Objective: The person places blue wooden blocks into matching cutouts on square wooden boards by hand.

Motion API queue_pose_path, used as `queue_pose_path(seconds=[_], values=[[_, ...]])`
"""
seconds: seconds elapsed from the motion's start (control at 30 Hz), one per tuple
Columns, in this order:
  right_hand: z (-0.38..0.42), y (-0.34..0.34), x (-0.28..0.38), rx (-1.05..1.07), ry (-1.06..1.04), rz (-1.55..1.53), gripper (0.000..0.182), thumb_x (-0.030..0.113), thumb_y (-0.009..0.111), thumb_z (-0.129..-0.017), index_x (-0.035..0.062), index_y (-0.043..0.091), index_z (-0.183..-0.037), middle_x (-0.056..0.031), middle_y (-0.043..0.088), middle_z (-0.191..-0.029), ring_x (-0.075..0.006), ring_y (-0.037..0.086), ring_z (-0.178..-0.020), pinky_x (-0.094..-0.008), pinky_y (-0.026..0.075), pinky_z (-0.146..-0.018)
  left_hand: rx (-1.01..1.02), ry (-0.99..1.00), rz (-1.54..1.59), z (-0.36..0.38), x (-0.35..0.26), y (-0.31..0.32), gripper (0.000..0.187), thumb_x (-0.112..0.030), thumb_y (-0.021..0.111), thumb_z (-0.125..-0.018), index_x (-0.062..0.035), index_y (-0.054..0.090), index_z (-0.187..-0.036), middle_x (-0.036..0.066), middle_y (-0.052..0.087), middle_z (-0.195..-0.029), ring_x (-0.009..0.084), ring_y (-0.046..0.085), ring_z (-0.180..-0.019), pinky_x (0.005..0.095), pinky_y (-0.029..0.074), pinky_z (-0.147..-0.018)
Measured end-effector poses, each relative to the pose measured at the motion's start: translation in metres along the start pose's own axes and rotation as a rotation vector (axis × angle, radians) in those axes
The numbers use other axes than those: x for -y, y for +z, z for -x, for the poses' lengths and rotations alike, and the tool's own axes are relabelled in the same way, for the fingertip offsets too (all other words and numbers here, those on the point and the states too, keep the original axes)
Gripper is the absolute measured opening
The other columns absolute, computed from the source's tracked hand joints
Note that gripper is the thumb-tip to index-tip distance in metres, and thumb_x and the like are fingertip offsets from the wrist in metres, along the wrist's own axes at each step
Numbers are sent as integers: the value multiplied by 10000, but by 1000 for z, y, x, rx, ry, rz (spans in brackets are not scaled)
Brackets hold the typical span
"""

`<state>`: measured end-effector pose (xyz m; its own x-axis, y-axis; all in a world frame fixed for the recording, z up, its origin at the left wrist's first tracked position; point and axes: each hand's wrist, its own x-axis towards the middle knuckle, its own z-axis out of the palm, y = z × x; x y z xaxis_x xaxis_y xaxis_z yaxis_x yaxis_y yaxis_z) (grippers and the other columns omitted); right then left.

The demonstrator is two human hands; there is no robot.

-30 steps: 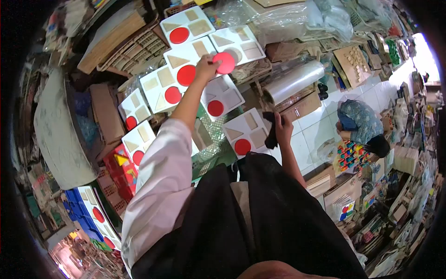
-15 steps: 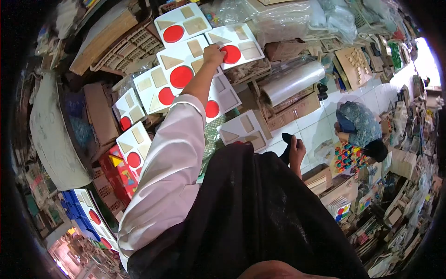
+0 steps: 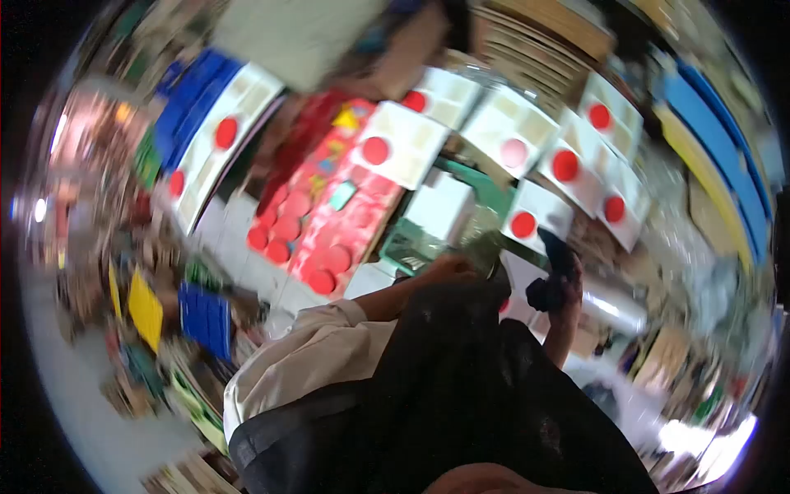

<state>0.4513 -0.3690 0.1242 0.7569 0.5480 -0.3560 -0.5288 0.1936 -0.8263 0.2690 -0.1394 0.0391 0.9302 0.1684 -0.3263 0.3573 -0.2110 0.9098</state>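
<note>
My left hand (image 3: 454,267), blurred by motion, is low in front of the dark apron (image 3: 461,354), near a white block-like item (image 3: 440,206); its fingers are too smeared to read. On the right, my right hand (image 3: 573,284) is closed round a black cloth-like item (image 3: 555,267). Above and between the hands lie white trays with red discs and pale wooden shapes, such as one tray (image 3: 523,216) just above the black item and another tray (image 3: 403,152) further left.
A red sheet (image 3: 362,210) with several loose red discs (image 3: 288,226) is at centre left. Blue trays (image 3: 197,103) stand at the upper left, with yellow (image 3: 145,309) and blue panels (image 3: 206,317) at the lower left. A clear plastic roll (image 3: 613,306) is at the right.
The view has swung left, so the trays appear further right. My left hand has come back from the red disc on the far tray to near the apron. My right hand still holds the black item.
</note>
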Motion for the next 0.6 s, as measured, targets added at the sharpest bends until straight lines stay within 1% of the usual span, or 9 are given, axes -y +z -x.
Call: queue_pose_path(seconds=[0.1, 0.2, 0.23, 0.3, 0.37, 0.4, 0.47, 0.57, 0.6], values=[[-30, 70, -15, 170, -501, 1280, 251, 96, 488, -830, 10, 543, -1059, -56, 592, -807, -147, 566, -711, -270, 450, -629, -382, -17, 278, 88, 38, -58, 152, -75, 608, -795, -2, 601, -927, 60, 602, -819, 118, 563, -791, 263, 458, -713], [-30, 140, -32, 116, 40, 39, 263, 92, 546, -796, -50, 545, -1018, -154, 583, -803, -223, 552, -675, -311, 445, -610, -678, 34, 369, 141, 79, -115, 150, -109, 627, -788, -7, 584, -890, 27, 591, -761, 77, 540, -683, 229, 447, -620], [-40, 144, -50, 130, 51, 51, 263, 92, 546, -796, -50, 545, -1018, -154, 583, -803, -223, 552, -675, -311, 445, -610, -764, 64, 359, 158, 76, -135, 158, -99, 625, -788, -5, 576, -905, 21, 585, -741, 74, 540, -664, 225, 444, -597], [-56, 137, -87, 526, -489, 1789, 235, 100, 571, -797, -29, 568, -994, -91, 611, -842, -214, 586, -785, -319, 454, -702, -901, 16, 304, 188, 68, -160, 143, -78, 606, -792, -6, 573, -911, 12, 574, -706, 72, 532, -624, 221, 435, -562], [-44, 175, -87, 485, -519, 1576, 237, 163, 582, -820, -12, 574, -980, -51, 562, -802, -169, 550, -665, -306, 456, -599, -1033, -3, 244, 201, 67, -186, 131, -57, 586, -796, -7, 570, -916, 3, 562, -670, 71, 524, -584, 217, 426, -528], [-33, 186, -89, 456, -170, 969, 227, 158, 588, -815, -2, 590, -976, -54, 580, -805, -177, 558, -677, -300, 464, -627, -1079, -50, 304, 212, 71, -190, 134, -53, 575, -798, -7, 573, -924, -2, 551, -646, 70, 512, -556, 215, 413, -508], [-42, 168, -118, 447, 150, 745, 315, 118, 611, -779, -29, 568, -1054, -48, 617, -886, -124, 560, -777, -296, 458, -699, -1123, -120, 301, 232, 74, -196, 156, -44, 568, -796, -5, 577, -947, -6, 538, -608, 64, 481, -511, 212, 384, -470], [-19, 196, -106, 404, -10, 860, 352, 115, 606, -781, -16, 555, -1104, -54, 614, -923, -109, 543, -789, -270, 446, -710, -1251, -101, 382, 241, 99, -195, 167, -37, 582, -791, -5, 577, -954, -6, 543, -620, 55, 480, -535, 215, 389, -495], [-8, 213, -93, 365, 98, 680, 320, 124, 609, -781, -2, 577, -1073, -53, 613, -903, -105, 539, -768, -269, 448, -695, -1220, -90, 363, 247, 105, -196, 176, -53, 580, -805, -7, 580, -975, 9, 573, -713, 68, 510, -620, 217, 420, -573]])
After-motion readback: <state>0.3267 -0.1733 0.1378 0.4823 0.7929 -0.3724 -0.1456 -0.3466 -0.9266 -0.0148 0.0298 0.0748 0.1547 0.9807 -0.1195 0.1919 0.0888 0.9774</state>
